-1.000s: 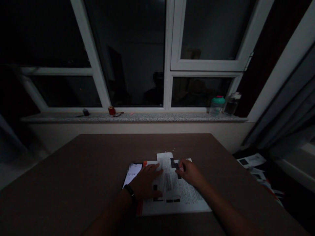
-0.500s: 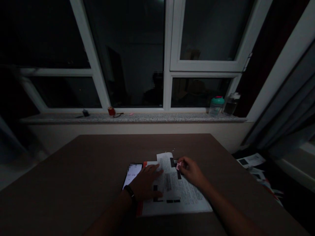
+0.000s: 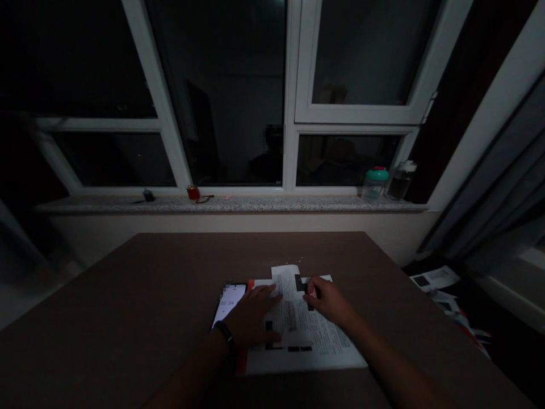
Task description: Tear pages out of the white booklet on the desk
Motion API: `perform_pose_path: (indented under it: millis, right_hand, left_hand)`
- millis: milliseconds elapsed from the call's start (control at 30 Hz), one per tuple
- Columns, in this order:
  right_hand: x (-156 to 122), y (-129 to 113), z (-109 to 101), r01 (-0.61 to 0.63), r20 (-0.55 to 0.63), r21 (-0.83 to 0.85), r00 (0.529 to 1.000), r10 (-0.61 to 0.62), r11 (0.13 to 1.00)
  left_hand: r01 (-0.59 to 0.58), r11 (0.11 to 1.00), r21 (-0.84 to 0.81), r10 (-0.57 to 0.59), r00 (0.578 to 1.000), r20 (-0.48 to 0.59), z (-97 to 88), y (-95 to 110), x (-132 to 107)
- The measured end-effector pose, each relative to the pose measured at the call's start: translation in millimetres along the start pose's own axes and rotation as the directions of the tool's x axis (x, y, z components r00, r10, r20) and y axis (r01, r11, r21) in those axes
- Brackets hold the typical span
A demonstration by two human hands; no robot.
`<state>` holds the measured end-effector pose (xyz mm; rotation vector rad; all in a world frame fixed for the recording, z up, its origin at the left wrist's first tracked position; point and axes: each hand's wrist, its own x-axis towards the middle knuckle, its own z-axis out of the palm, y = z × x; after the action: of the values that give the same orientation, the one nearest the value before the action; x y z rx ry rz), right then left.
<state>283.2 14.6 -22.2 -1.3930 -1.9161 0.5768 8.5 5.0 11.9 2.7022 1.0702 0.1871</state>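
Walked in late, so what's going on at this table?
A person sits at a brown table. Their left hand lies flat on a printed sheet, beside a lit smartphone. Their right hand pinches something small and pink just above the sheet, near its far edge.

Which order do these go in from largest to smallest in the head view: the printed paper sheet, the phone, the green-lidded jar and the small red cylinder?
1. Printed paper sheet
2. Phone
3. Green-lidded jar
4. Small red cylinder

The last two stand farther from the camera, so their true sizes against the phone are unsure.
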Motion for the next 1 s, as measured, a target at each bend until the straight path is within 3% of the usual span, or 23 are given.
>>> perform_pose_path:
  millis: [267,600,1000]
  right_hand:
    - [-0.3,-1.3,-4.4,0.009,0.076,-0.012,0.997,-0.008,1.000]
    - [-6.4,-14.5,-23.4,0.090,0.306,-0.023,0.949,-0.079,0.996]
    - [-5.5,-12.5,-18.2,0.056,0.242,0.006,0.969,-0.056,0.998]
  left_hand:
    - [0.005,1.000,0.006,-0.005,1.000,0.011,2.2,-1.3,0.1]
    - [0.017,1.000,0.008,-0.017,1.000,0.016,-1.9,2.7,-0.5]
    - [0.041,0.999,0.001,-0.041,0.999,0.019,-5.7,12.7,-2.0]
